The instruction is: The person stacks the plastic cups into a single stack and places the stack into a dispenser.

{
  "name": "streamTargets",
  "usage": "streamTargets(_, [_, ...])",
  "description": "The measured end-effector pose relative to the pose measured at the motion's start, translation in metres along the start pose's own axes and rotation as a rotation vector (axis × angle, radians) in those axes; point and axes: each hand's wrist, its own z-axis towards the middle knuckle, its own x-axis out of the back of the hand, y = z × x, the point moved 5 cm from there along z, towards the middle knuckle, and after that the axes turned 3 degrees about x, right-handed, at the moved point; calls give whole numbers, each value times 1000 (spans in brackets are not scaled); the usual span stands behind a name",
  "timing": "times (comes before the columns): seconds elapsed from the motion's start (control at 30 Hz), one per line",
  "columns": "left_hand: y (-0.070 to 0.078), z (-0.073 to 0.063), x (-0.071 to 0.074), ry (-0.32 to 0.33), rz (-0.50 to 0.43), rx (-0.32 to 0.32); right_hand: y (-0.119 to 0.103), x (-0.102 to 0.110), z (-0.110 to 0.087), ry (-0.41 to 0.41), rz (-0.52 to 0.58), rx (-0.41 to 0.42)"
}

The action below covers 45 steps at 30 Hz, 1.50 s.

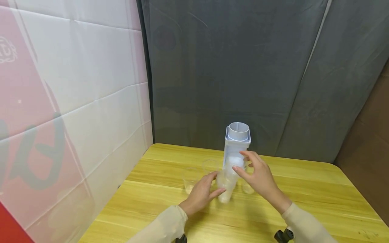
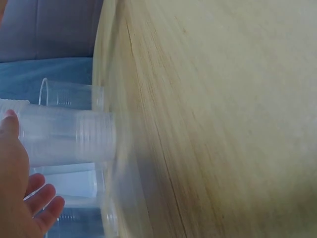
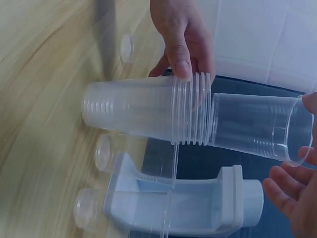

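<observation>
Left hand (image 1: 199, 195) clasps cup stack (image 3: 138, 106) short of desk's (image 1: 307, 189) far edge; right hand (image 1: 258, 177) pinches single cup (image 3: 242, 121) above! Likely stacking or separating; next needs steady left hand.

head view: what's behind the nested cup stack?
A pale holder with a round top stands behind the cup stack. Its upper part shows plainly; its base can't be made out from this view, being covered by the cups in front.
</observation>
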Motion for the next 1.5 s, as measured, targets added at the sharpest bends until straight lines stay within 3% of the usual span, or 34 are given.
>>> streamTargets(0.3, [-2, 2, -2, 0, -5, -2, 3, -12, 4, -23, 33, -19])
streamTargets(0.73, [-8, 8, -4, -36, -7, 78, 20, -37, -9, -124, -24, -82])
streamTargets(1.0, [-7, 11, -6, -43, -23, 81, 23, -49, -16, -160, -121, -44])
streamTargets(1.5, [-9, 17, -11, -42, -30, 100, 31, -55, -19, -178, -161, -46])
